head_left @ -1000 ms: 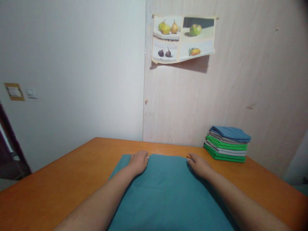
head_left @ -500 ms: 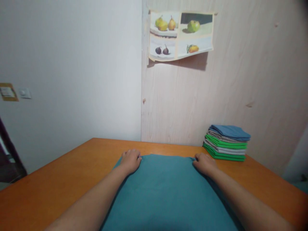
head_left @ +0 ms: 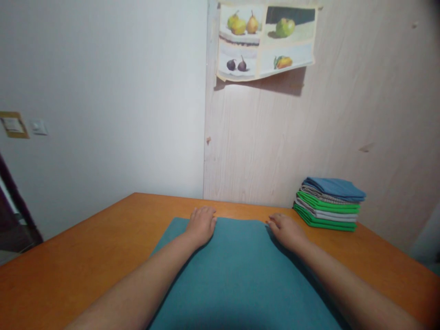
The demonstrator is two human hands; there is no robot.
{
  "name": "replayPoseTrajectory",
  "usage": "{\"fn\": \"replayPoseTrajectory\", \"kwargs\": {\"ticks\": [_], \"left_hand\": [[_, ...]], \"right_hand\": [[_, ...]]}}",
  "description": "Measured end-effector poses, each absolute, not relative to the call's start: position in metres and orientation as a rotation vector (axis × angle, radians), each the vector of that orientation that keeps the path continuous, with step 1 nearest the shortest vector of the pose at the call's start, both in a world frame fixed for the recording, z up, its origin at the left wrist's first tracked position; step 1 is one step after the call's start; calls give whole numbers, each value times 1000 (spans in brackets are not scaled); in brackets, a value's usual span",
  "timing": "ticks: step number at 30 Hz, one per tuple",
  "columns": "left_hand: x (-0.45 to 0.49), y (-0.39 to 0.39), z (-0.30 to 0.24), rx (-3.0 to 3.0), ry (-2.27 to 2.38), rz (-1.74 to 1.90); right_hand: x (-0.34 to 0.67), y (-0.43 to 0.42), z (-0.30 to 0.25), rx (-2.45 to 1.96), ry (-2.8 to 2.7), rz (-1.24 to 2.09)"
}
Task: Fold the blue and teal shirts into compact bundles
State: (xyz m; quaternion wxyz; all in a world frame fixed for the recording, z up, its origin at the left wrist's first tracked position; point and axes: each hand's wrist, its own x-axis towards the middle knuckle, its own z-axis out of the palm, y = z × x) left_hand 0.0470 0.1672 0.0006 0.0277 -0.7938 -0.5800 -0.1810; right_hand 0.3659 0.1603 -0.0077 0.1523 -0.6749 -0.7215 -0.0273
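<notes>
A teal cloth lies spread flat on the orange wooden table, reaching from near me to the far side. My left hand rests palm down on the cloth's far edge, fingers stretched forward and close together. Near the far right corner of the cloth lies my right hand, also palm down, its fingers extended over the edge. Neither hand grips anything. Both forearms lie over the cloth.
A stack of folded cloths, green, grey and blue, sits at the table's far right against the wood-panel wall. A fruit poster hangs above. A light switch is on the white wall at left.
My hands had slid apart along the far edge half a second ago; now both are closer together again. The view has tilted slightly.
</notes>
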Motion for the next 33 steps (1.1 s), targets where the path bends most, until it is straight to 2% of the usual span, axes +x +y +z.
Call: {"fn": "replayPoseTrajectory", "kwargs": {"ticks": [7,13,19,27,33], "left_hand": [[57,160,-21,-2784,-1681,-314],[54,161,-24,-2809,-1695,-261],[55,147,-9,-2785,-1664,-362],[83,91,25,-2996,-1348,-514],[133,45,29,-3269,-1016,-557]], "right_hand": [[336,148,-34,-1871,-2299,218],[338,151,-38,-1884,-2315,257],[356,135,-24,-1770,-2132,258],[436,52,-8,-1803,-1848,283],[463,-27,-15,-2093,-1728,283]]}}
